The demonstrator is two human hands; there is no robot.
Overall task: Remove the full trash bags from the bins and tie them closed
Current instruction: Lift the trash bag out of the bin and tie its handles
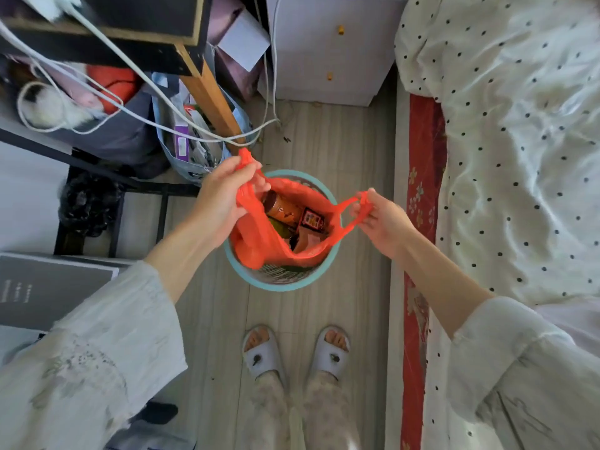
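Handles of the orange trash bag [259,237] are up in both hands, one each. The left hand [220,203] has its grip curled round the bunched left handle, a tuft of plastic poking out above the fingers; the right hand [381,219] pinches the right handle between thumb and fingertips, and that loop is stretched taut toward the bag's mouth. The two hands are well apart, so the mouth gapes and the contents show: a brown jar [281,207], a dark red packet [311,219] and other wrappers packed below.

The bag's body sits inside the teal bin [282,285] on the wooden floor, between the cluttered desk on the left and the bed [519,141] with the dotted cover on the right. The near edge of the bag is pulled in from the rim, leaving a strip of the bin's mesh wall bare, so it seems loosened from the bin, but its weight appears to rest there.

As a judgement, the task is in its early part. The handles are gathered, which is the preparation for both lifting and tying. What remains: raise the bag clear of the bin, bring the two handles together, cross them and knot them shut. Only this one bin is in view, so whether others wait cannot be told.
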